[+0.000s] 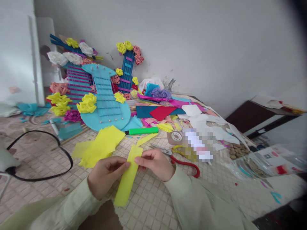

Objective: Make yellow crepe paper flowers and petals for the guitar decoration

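Observation:
Between my two hands I hold a long yellow paper strip (124, 185), tilted over the table. My left hand (105, 175) pinches its left edge between thumb and fingers. On the opposite edge, near the upper end, my right hand (153, 163) pinches it too. Beyond my left hand lies a loose pile of yellow paper pieces (100, 145). A narrow yellow scrap (146, 139) lies just past the strip's top end. Red-handled scissors (184, 162) rest beside my right hand, their handle partly behind my wrist.
A green utility knife (143, 130) lies past the yellow paper. Behind it stand a light-blue guitar-shaped board (105, 111) and paper-flower decorations (127, 70). Coloured paper sheets (163, 112), a tape roll (177, 136) and white paper (203, 124) lie rightward. A black cable (69, 156) loops at left.

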Tool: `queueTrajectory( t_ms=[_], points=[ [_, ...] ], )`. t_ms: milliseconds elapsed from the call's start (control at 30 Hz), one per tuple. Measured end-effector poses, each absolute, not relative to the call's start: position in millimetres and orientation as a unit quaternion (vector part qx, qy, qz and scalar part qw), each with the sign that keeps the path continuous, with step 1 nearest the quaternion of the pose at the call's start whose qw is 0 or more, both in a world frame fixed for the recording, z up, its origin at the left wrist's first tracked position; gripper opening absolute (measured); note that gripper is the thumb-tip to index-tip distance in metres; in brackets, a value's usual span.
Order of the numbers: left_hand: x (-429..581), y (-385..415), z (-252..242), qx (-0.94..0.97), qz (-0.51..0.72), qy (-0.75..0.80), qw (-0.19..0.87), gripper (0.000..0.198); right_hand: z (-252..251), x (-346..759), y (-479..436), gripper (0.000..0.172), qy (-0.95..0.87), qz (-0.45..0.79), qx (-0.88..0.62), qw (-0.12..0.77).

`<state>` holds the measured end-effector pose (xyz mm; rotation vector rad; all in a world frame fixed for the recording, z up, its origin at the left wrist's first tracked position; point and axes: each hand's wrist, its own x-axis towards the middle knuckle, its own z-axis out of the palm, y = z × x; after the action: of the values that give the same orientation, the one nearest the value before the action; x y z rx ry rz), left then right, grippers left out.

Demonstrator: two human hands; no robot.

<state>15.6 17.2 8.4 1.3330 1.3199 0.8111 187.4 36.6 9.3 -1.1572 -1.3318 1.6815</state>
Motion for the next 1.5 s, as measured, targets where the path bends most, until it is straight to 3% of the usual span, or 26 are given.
queueTrajectory(
  t_ms=[667, 1500],
  points=[
    [18, 20, 9, 0.505, 0.357, 0.567, 0.544, 0.026, 4, 189, 37, 0.025, -0.525, 0.651, -0.444, 0.322],
    [23, 15, 14, 0.459, 0.284, 0.570, 0.620, 0.018, 6, 194, 44, 0.026, -0.522, 0.547, -0.490, 0.434]
  ],
)
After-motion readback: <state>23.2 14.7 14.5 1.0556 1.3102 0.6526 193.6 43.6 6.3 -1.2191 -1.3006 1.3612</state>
